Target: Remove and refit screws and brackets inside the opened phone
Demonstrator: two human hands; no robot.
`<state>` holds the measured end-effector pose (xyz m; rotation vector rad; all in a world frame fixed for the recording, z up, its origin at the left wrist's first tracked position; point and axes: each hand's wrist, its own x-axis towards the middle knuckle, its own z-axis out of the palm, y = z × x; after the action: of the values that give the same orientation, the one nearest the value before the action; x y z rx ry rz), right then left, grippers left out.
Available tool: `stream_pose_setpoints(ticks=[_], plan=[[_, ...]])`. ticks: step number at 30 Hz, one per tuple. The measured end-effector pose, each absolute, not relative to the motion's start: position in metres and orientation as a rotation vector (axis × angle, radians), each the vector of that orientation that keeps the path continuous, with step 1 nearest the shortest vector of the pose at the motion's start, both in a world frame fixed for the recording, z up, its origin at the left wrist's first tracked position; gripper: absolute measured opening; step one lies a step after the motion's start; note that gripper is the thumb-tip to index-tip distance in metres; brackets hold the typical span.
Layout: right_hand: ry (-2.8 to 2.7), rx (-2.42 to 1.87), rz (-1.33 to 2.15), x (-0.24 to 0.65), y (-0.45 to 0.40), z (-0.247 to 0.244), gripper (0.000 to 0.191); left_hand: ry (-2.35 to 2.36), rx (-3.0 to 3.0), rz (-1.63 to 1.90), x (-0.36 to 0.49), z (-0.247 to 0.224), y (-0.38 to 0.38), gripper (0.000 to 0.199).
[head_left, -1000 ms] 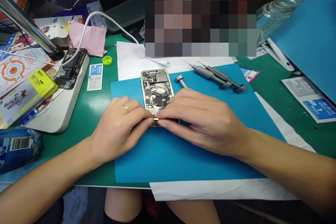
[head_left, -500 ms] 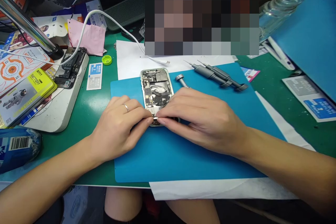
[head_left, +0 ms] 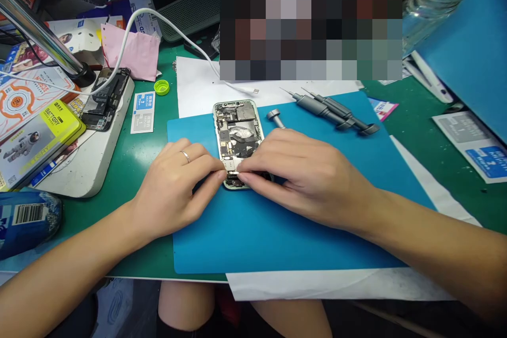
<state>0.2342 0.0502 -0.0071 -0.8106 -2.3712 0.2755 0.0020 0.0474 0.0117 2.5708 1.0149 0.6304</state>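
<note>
Your left hand [head_left: 180,182] has edged from your right hand [head_left: 311,169] — both pinched at the phone [head_left: 238,137], on what, unclear — seemingly fiddly inside work, needing steadiness next.

Phone-repair wkshp, w/ opened phone [head_left: 240,136], screwdrivers [head_left: 315,109] & batt. box [head_left: 43,140]

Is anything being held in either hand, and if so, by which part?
The right hand seems to pinch a small pale piece by its right end; the left hand is at the opened phone's lower-left edge, its hold unclear.
</note>
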Motion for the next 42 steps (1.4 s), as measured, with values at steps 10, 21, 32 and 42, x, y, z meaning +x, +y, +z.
stream_pose_setpoints(ticks=[10,21,32,42], plan=[[-2.409,-0.83,0.159,0.2316,0.0504,-0.0082,0.015,0.993,2.613,0.621,0.0015,0.0108,0.0481,0.018],[-2.419,-0.831,0.112,0.2287,0.0512,-0.0092,0.013,1.024,2.657,0.559,-0.0009,0.0078,0.0493,0.021],[-2.411,-0.845,0.127,0.2294,0.0499,-0.0084,0.012,1.021,2.672,0.575,0.0,0.0068,0.0496,0.017],[-2.406,-0.84,0.126,0.2303,0.0499,-0.0077,0.01,0.999,2.69,0.592,0.0005,0.005,0.0503,0.018]])
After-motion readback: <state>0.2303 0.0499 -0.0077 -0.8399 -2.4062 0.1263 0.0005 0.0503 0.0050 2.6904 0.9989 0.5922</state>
